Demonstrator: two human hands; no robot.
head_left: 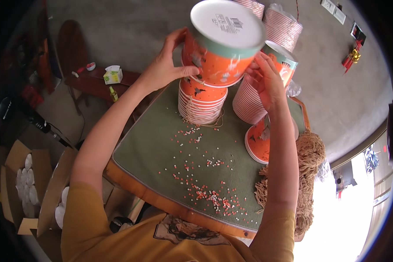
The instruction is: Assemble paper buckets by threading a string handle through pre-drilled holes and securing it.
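I have the green-topped table (148,135) below; toward twelve o'clock stands a nested stack (203,105), and near it an upended orange bucket (222,59), held between left hand (169,61) and right hand (266,81). An uneven grip could tip it, and dropping it could scatter the beads (216,200) at six o'clock.

The head camera is looking steeply down and forward from above the person's yellow shirt (131,240), facing the bench (150,139) from nearby; its fisheye is taking in both the left hand (163,65) and right hand (268,83), the grey wall (336,105) curving beyond.
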